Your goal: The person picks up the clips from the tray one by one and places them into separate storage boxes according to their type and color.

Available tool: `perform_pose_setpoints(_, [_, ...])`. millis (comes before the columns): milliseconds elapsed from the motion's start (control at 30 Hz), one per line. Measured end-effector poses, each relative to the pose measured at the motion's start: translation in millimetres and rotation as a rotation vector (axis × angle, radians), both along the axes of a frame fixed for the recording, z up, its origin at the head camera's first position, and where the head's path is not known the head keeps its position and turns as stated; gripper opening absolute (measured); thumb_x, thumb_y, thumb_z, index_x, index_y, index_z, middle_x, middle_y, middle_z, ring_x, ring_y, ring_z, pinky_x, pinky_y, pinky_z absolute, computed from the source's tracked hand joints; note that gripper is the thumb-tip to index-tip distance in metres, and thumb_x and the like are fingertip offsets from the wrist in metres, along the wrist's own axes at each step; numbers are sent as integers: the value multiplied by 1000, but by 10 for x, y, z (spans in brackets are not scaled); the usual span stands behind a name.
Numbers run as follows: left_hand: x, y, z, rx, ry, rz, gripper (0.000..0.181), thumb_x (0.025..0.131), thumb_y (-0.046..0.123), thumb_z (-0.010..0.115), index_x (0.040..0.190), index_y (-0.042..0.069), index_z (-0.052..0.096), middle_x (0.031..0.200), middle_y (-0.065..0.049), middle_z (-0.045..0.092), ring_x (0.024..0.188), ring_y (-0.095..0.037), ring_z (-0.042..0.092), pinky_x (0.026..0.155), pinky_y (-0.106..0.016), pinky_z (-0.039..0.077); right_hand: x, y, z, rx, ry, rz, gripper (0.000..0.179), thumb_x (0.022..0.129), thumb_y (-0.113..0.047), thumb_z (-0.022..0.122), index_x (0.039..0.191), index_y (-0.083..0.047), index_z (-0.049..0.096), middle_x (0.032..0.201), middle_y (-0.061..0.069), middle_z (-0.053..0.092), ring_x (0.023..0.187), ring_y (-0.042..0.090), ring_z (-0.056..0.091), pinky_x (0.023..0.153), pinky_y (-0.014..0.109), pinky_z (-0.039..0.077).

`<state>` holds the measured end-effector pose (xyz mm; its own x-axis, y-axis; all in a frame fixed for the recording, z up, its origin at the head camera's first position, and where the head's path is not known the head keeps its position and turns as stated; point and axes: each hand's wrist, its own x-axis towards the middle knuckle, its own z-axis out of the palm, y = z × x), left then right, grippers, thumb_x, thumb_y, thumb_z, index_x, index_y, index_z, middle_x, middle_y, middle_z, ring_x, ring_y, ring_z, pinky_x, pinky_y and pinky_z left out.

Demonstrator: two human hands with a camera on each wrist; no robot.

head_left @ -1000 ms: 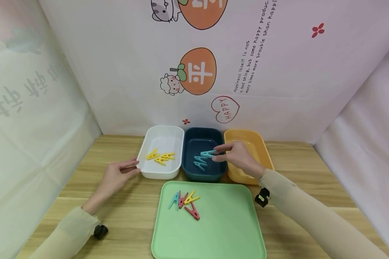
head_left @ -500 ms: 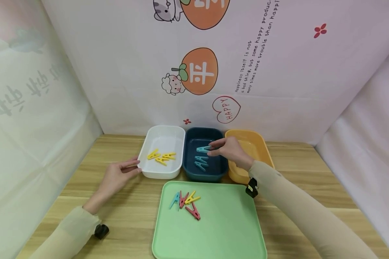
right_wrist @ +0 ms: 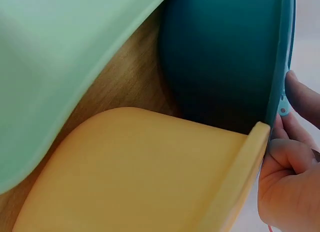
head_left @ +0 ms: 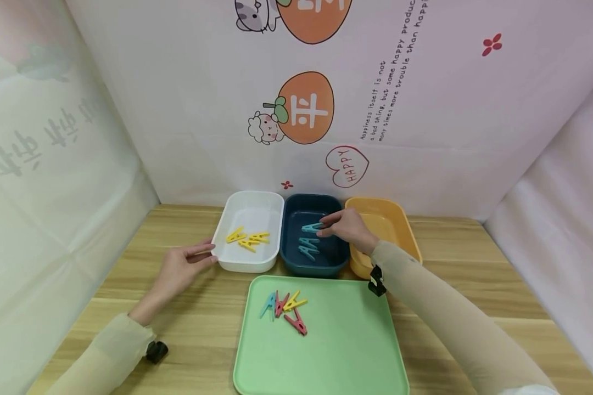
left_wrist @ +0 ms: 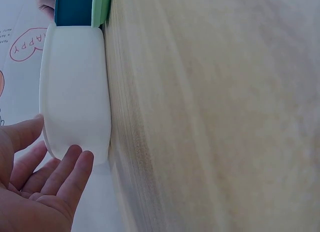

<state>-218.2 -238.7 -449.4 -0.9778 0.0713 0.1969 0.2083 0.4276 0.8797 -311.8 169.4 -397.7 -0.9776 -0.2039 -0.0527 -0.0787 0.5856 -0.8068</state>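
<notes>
My right hand pinches a light blue clothespin over the dark blue bin. In the right wrist view, the end of that clothespin shows between thumb and fingers, at the bin's rim. Two more light blue clothespins lie on the bin floor just below. My left hand has its fingers extended at the near left side of the white bin; the left wrist view shows the fingertips along its wall. Yellow clothespins lie inside that white bin.
An orange-yellow bin stands right of the dark blue one. In front, a green tray bears a light blue clothespin, a yellow one and two red ones. A printed cloth hangs behind the bins.
My right hand has moved left and slightly back with the light blue clothespin, deeper over the dark blue bin and apart from the others. The left hand keeps its place at the white bin.
</notes>
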Motion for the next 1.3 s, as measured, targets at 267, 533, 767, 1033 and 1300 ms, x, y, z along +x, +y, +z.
perform_pose_setpoints(267, [6,3,16,-15,-3,5,39,96,12,81,128,-7,71,145,-17,60,111,-36,72,82,-23,61,-67,-51,-9,45,-4,-27,36,90,-15,87,122,-2,78,119,12,73,113,31,59,104,47,53])
perform_pose_setpoints(533, [16,18,15,-10,-17,5,39,96,13,81,128,-7,71,145,-17,60,112,-36,72,83,-23,61,-97,-142,-29,89,1,-43,35,88,-13,89,120,-3,79,122,13,73,111,31,60,102,46,56])
perform_pose_setpoints(767, [11,20,-6,-6,-13,0,40,96,13,82,129,-7,71,146,-17,60,113,-35,72,84,-23,61,-52,-134,32,77,21,-50,43,91,-9,85,131,1,72,125,16,73,115,32,63,105,47,55])
perform_pose_setpoints(1033, [4,1,-3,-5,-2,6,40,96,11,81,128,-8,70,146,-20,59,113,-38,71,83,-23,61,180,-95,184,66,47,-36,33,93,-8,83,124,1,75,113,12,75,101,29,68,98,45,58])
perform_pose_setpoints(1300, [17,-2,31,-8,-7,6,41,96,12,81,129,-9,70,145,-19,60,113,-37,71,83,-22,61,531,-45,261,120,105,10,23,90,-10,86,112,-3,80,102,6,76,95,27,64,79,37,60])
